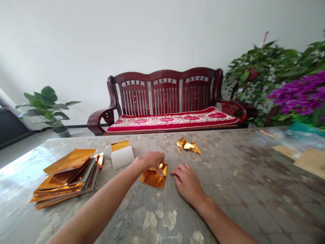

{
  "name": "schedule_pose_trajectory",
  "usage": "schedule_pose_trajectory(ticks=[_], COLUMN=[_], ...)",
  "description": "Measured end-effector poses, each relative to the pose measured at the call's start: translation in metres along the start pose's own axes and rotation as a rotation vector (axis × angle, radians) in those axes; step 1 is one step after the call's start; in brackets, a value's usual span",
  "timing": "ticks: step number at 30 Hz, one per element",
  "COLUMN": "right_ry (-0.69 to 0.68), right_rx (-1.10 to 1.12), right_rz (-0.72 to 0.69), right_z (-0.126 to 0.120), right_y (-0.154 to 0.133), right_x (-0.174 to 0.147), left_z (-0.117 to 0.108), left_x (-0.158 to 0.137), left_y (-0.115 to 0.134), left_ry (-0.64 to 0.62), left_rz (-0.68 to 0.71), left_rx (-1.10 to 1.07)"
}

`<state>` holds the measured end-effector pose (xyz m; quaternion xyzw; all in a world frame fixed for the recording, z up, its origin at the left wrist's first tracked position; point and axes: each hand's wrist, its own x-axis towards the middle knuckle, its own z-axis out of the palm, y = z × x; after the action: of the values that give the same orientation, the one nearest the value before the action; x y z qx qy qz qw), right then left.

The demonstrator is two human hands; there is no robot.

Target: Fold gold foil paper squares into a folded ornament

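A sheet of gold foil paper lies on the table in front of me. My left hand is over its far edge, with the thumb on the foil and the fingers bent around a raised part of it. Just right of the sheet, my right hand rests on the tabletop, fingers curled together and nothing visible in them. It does not touch the foil. Beyond my hands sits a folded gold foil piece with a pointed end.
On the left is an uneven stack of gold foil paper. A partly curled sheet with a white back lies near my left wrist. Plastic bags and brown card are at the right. A wooden bench stands behind the table.
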<state>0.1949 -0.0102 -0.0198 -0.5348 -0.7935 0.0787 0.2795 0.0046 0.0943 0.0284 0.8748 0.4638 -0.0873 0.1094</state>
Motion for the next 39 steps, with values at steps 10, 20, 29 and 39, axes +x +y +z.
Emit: schedule_pose_trajectory(ticks=[10, 20, 29, 39], right_ry=[0.064, 0.404, 0.238, -0.002], right_rx=[0.124, 0.020, -0.197, -0.252], right_rz=[0.099, -0.092, -0.182, -0.277], right_z=[-0.003, -0.018, -0.021, -0.014], right_y=[0.001, 0.003, 0.006, -0.005], right_x=[0.002, 0.002, -0.002, -0.004], left_z=[0.012, 0.036, 0.070, 0.068], left_x=[-0.028, -0.065, -0.072, -0.087], left_y=[0.011, 0.034, 0.009, 0.017], left_ry=[0.267, 1.000, 0.771, 0.578], left_rz=[-0.164, 0.131, 0.307, 0.228], left_rx=[-0.181, -0.584, -0.323, 0.068])
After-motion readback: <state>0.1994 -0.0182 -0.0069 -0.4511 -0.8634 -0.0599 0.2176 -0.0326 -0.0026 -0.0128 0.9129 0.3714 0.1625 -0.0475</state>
